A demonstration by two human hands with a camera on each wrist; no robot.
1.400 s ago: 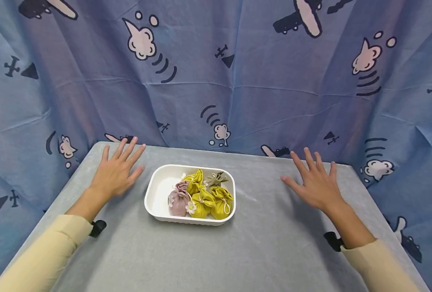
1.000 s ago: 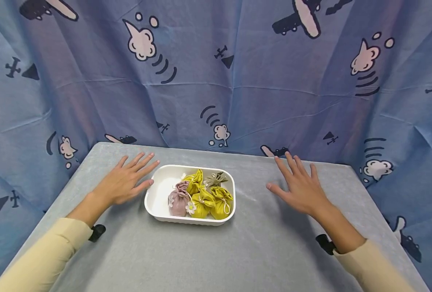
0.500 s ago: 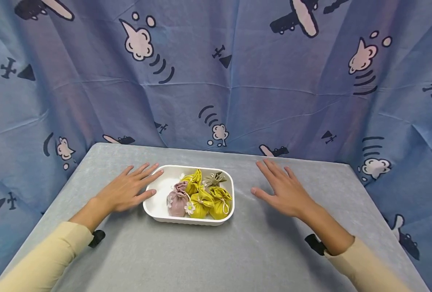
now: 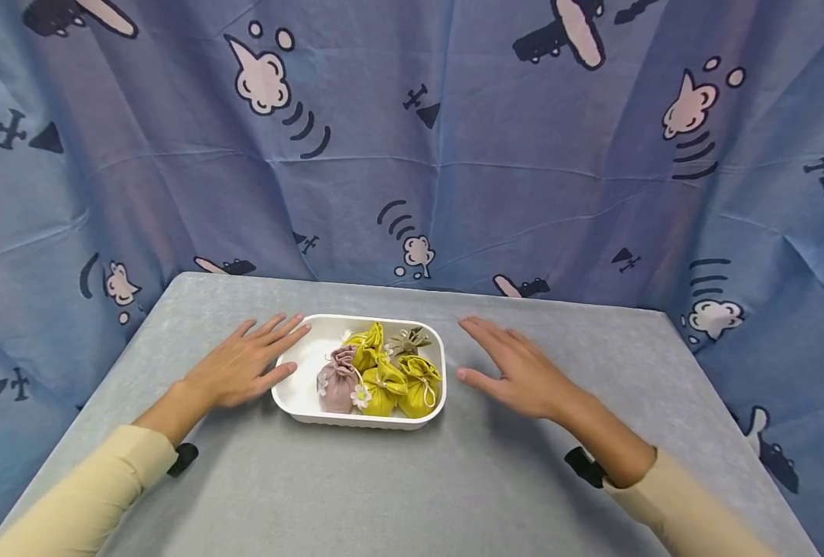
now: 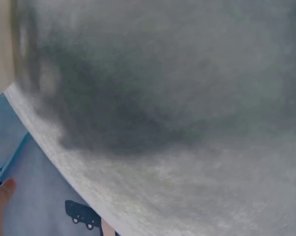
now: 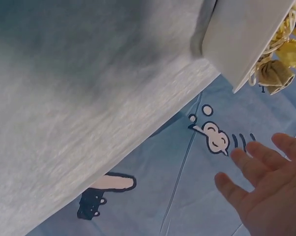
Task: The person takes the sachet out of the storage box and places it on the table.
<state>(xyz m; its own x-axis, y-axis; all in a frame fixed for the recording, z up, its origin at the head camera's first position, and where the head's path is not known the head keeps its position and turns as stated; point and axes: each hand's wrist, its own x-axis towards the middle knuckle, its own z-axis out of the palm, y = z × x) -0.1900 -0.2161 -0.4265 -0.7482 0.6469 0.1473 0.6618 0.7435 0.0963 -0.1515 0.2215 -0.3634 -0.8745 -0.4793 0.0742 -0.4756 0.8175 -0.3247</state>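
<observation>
A white plastic tray (image 4: 296, 402) sits on the grey cloth, holding small drawstring pouches on its middle and right. One pouch is dusty pink (image 4: 338, 384) with white flower trim; several are yellow-green, such as the one at right (image 4: 421, 391), and an olive pouch (image 4: 408, 340) lies at the back. My left hand (image 4: 241, 363) is at the tray's left end, fingers straight and spread, fingertips overlapping the rim. To the right of the tray is my right hand (image 4: 519, 375), fingers extended toward its right end, a small gap showing between. Neither hand holds anything.
The table (image 4: 384, 495) is covered in grey cloth. Behind it and along both sides hangs a blue curtain (image 4: 356, 100) with airplane and cloud prints. Each wrist carries a small black strap mount, the right one (image 4: 584, 466) low over the cloth.
My right hand has moved left, close to the tray's right end, its fingers drawing together. My left hand has shifted right and nearer me, onto the tray's left rim. The tray stays in place.
</observation>
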